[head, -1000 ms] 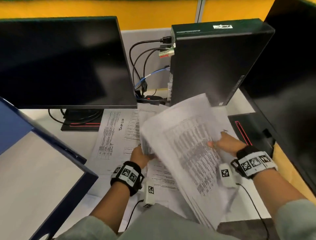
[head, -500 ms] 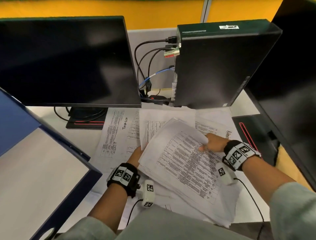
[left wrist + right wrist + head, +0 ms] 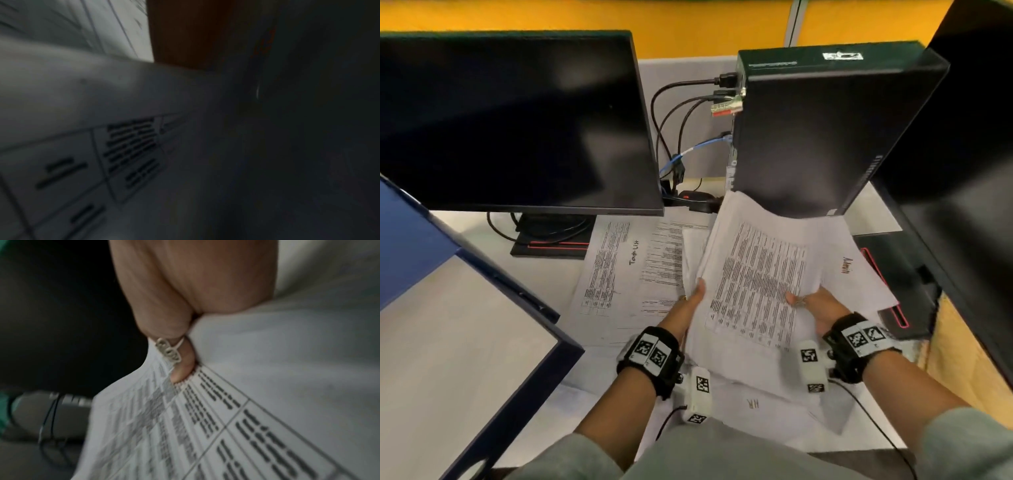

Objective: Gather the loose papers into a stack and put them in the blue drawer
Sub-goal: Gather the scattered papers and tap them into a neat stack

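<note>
Both hands, left hand [image 3: 686, 305] and right hand [image 3: 816, 305], gripped the white printed paper stack [image 3: 756, 281] mid-frame. The big blue drawer [image 3: 482, 274] at lower left held no papers.

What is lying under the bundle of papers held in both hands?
Under the bundle, held by the left hand and right hand, more loose sheets lie on the desk: one marked "Admin", one marked "HR". Anything directly beneath the bundle is covered.

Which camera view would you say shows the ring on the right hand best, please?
The right wrist view: the ring fills the centre, close up on the thumb pinching the papers. The head view shows only a tiny glint; the left wrist view does not show it.
</note>
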`<state>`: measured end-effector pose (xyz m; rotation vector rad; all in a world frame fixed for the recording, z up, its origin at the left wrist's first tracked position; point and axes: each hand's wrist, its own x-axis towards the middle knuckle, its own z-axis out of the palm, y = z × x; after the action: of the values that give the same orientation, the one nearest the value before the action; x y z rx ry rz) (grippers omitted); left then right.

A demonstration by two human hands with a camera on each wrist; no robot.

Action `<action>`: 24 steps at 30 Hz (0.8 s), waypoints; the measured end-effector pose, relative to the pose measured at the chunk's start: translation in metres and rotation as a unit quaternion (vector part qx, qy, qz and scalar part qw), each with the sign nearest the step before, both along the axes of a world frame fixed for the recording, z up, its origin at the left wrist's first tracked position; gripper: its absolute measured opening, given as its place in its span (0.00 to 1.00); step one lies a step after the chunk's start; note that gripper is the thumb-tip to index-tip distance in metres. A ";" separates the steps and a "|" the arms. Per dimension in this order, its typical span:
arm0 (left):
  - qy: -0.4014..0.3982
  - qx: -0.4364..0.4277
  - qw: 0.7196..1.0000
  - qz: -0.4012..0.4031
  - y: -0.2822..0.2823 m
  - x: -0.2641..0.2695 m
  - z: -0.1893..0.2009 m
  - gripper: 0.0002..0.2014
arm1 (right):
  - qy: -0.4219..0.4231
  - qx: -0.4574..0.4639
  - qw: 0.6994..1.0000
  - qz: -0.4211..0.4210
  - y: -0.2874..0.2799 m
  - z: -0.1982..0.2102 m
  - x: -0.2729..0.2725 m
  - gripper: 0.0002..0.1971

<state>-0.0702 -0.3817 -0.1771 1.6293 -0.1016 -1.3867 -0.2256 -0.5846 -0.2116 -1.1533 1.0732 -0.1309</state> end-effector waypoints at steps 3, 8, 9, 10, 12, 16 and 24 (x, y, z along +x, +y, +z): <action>-0.074 0.059 0.995 -0.001 -0.008 0.003 -0.017 0.55 | 0.033 -0.025 0.999 -0.009 0.010 -0.015 0.001 0.33; -0.120 0.103 0.987 -0.030 -0.011 0.005 -0.013 0.33 | 0.031 -0.033 0.999 0.001 0.010 -0.019 -0.004 0.37; -0.144 0.090 0.985 -0.029 -0.012 0.003 -0.010 0.24 | -0.002 -0.033 0.999 -0.009 0.009 -0.015 -0.007 0.38; -0.158 0.067 0.985 -0.026 -0.013 0.001 -0.010 0.21 | -0.044 -0.023 0.999 -0.022 0.009 -0.006 -0.009 0.39; -0.157 0.004 0.987 -0.022 -0.014 -0.004 0.005 0.20 | -0.131 0.017 0.991 -0.038 0.005 0.012 -0.014 0.37; -0.177 -0.048 0.980 -0.076 -0.026 0.006 0.026 0.22 | -0.175 0.072 0.981 -0.037 -0.006 0.033 -0.025 0.43; -0.472 0.263 0.735 -0.410 -0.018 0.068 -0.042 0.28 | 0.116 -0.072 0.981 -0.139 -0.043 0.005 -0.045 0.56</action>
<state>-0.0022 -0.3995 -0.2188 2.8667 -1.2573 -1.0232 -0.2702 -0.6271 -0.2066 -1.1622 1.4511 -0.3026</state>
